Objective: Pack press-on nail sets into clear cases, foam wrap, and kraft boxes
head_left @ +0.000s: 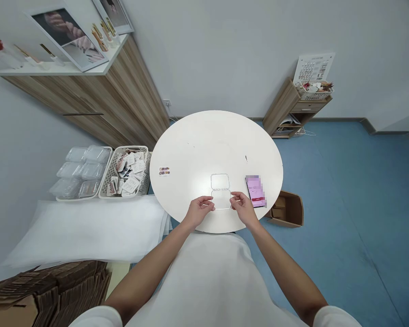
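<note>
White oval tabletop (204,141): smooth and faintly shiny, set near a plain pale grey wall (218,59).
Blue floor (341,181): exposed mostly at the right, where an open brown cardboard box (295,211) is placed just beside the table.
Wood-grain furniture: a tall cabinet with a white top (136,86) is stood at the far left, topped with framed pictures (71,38); a small shelf unit (279,106) is set against the wall at the right.
Left side: white plastic baskets are lined up by the table, one filled with printed cards (131,170), the other with clear plastic boxes (85,168); white sheets (98,227) are spread nearer the body.
Tabletop items: a phone with a pink screen (255,190) is laid right of the hands, and a small patch of purple and brown dots (164,171) is seen near the left rim.
Clear hinged plastic case (221,190): opened out near the table's front edge, between both hands; two rounded rectangles are joined at a hinge, the tabletop seen through them.
Grip: the nearer half is held at its left edge by the left hand (200,210) and at its right edge by the right hand (242,206), with fingertips; firmness cannot be told.
</note>
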`<state>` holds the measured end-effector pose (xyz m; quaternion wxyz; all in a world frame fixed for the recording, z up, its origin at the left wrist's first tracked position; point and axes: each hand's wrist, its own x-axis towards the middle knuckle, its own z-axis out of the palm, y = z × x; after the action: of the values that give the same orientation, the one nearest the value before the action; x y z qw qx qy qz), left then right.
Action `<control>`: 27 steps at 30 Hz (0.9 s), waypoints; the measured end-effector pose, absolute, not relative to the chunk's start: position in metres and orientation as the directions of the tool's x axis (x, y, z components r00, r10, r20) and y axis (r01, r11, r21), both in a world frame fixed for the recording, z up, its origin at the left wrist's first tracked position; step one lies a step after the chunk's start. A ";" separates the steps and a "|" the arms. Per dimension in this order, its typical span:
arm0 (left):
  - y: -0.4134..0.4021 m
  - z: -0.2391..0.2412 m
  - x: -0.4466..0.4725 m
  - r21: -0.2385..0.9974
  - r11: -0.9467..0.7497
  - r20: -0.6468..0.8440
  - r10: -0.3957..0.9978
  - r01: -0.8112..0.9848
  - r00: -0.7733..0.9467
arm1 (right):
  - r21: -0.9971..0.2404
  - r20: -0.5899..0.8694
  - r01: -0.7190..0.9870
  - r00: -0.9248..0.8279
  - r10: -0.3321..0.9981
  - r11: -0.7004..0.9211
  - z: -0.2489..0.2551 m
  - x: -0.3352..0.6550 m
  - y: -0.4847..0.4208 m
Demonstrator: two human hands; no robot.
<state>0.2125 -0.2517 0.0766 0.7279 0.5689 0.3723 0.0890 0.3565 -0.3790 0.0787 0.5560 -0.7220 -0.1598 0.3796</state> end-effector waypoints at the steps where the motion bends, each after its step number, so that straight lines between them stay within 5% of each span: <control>1: -0.252 0.074 0.213 0.898 0.322 -0.436 0.566 0.300 0.699 | -0.926 -0.355 -0.155 0.665 0.658 -0.343 0.076 0.354 -0.381; 12: -0.244 0.031 0.232 0.905 -0.006 -0.321 0.648 0.426 0.691 | -0.859 -0.318 0.045 0.733 0.601 -0.510 0.040 0.362 -0.363; 27: -0.232 -0.021 0.256 0.841 0.037 -0.423 0.667 0.539 0.614 | -0.778 -0.415 0.078 0.681 0.603 -0.624 -0.018 0.383 -0.342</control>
<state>0.2558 -0.2323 -0.0207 0.5732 0.6917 0.4359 0.0555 0.3828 -0.3423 -0.0181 0.3825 -0.8333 -0.2043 0.3429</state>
